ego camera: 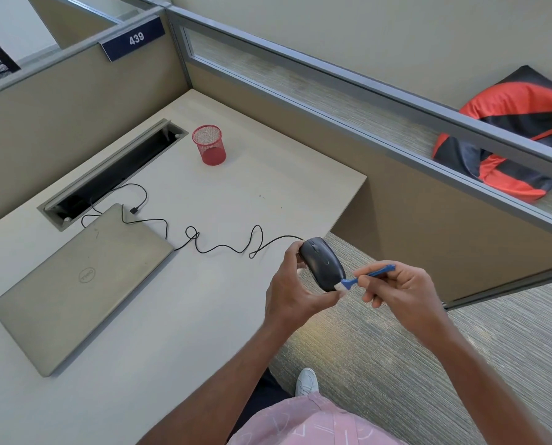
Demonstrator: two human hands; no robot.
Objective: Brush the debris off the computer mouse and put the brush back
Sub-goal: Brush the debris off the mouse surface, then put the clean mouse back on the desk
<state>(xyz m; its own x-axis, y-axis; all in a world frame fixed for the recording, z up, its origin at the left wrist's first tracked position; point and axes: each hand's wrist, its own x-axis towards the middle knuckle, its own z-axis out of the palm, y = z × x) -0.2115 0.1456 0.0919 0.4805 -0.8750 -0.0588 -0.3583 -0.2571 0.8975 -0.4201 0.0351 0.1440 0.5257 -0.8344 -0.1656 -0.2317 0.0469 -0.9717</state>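
Note:
A black wired computer mouse [322, 264] is held up off the desk, past its right edge, with my left hand [295, 292] gripping it from the left side and below. My right hand [399, 290] pinches a small blue brush [369, 275] by its handle. The brush's white bristles touch the near right end of the mouse. The mouse's black cable [223, 247] trails in loops across the desk towards the laptop. A red mesh cup [209, 144] stands upright at the back of the desk.
A closed grey laptop [82, 284] lies on the left of the beige desk [178, 316], in front of an open cable tray [111, 175]. Cubicle partitions enclose the back and right. A red and black bag [505, 136] sits beyond the partition. Carpet floor and my white shoe [306, 382] are below.

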